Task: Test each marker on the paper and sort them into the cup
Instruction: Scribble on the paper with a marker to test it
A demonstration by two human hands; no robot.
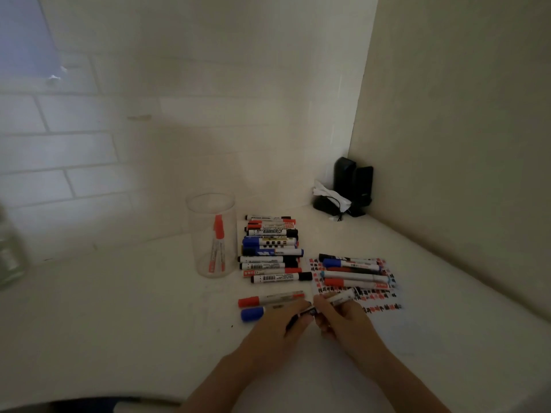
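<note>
Both hands meet near the front of the table [119, 308]: the left hand [277, 326] pinches a black cap and the right hand [343, 320] grips the marker [340, 298] body over the paper [384, 323]. The cup [211, 234] stands to the left, holding red markers, just beside the pile [269, 248]. More markers lie on the paper's far edge; the wall [462, 144] is close on the right

A clear plastic cup [211, 234] stands left of a stacked row of whiteboard markers [270, 248], with 2 red-capped markers [217, 245] inside it. Right of the row, a scribbled sheet of white paper [384, 305] carries 5 more markers [353, 271]. 2 black speakers [353, 184] sit behind, in the corner.
</note>
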